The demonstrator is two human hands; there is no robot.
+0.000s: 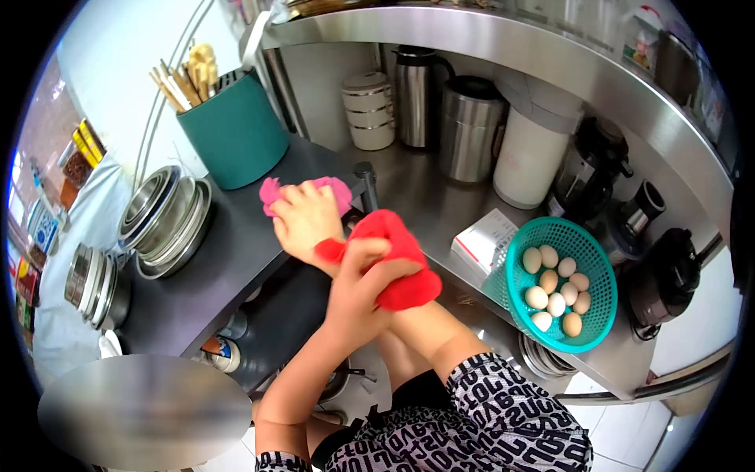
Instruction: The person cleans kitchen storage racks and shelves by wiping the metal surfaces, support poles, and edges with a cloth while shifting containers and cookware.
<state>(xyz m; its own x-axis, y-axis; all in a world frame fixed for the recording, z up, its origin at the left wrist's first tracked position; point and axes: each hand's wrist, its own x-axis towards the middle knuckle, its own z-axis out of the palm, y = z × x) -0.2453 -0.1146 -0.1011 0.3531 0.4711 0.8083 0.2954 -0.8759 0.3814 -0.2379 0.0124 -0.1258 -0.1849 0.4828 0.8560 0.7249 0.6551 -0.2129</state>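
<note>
My forearms cross in the middle of the view. My right hand [307,224] reaches to the left and rests over a crumpled pink cloth [336,193], gripping it against the dark grey countertop [244,216]. My left hand [366,287] is closed on a bright red cloth [389,244], with the thumb and fingers around its left side. That red cloth lies over my right wrist and forearm and hides part of them. Close behind the cloths stands a dark upright post [365,185] at the counter's edge.
Left: a green utensil holder [232,130], stacked metal bowls [161,212] and more basins [98,287]. Right, on the steel counter: a white box [484,240], a green basket [515,287] of eggs, a white canister [531,149] and steel flasks [469,130]. A steel shelf [472,35] overhangs.
</note>
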